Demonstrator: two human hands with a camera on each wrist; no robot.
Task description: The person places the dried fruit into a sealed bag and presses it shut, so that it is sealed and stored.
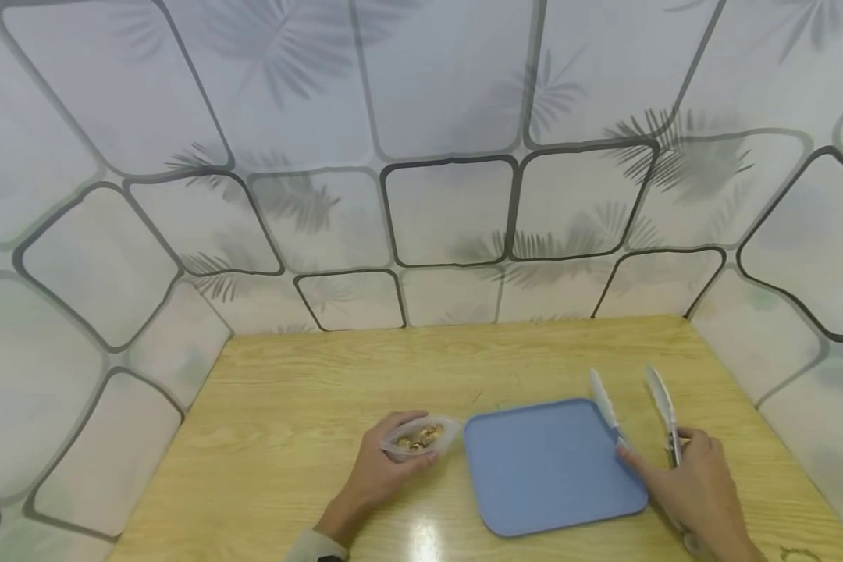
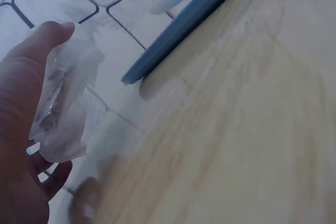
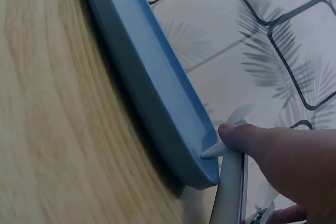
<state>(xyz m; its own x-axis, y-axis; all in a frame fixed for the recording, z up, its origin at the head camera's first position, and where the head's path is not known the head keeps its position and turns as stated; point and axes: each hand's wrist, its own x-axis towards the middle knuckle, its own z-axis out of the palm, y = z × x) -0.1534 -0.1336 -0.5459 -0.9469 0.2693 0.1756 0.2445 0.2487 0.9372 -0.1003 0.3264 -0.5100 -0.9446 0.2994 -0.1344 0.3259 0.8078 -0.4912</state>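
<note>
My left hand (image 1: 379, 464) grips a translucent plastic bag (image 1: 446, 434), its thumb and fingers on opposite sides. Several small gold-coloured pieces (image 1: 421, 439) show in the bag's mouth; their kind is unclear. In the left wrist view, the bag (image 2: 68, 103) is held above the table. A pair of tongs (image 1: 663, 396) with white tips is in my right hand (image 1: 702, 488), thumb on one arm and fingers at the other. The tongs' arms are spread apart, nothing between the tips. One arm reaches over the right edge of the blue tray (image 1: 551, 472).
The tray lies between both hands on a wood-grain table (image 1: 288, 406). Behind the table and at both sides stand white walls (image 1: 449, 211) patterned with grey lines and leaves.
</note>
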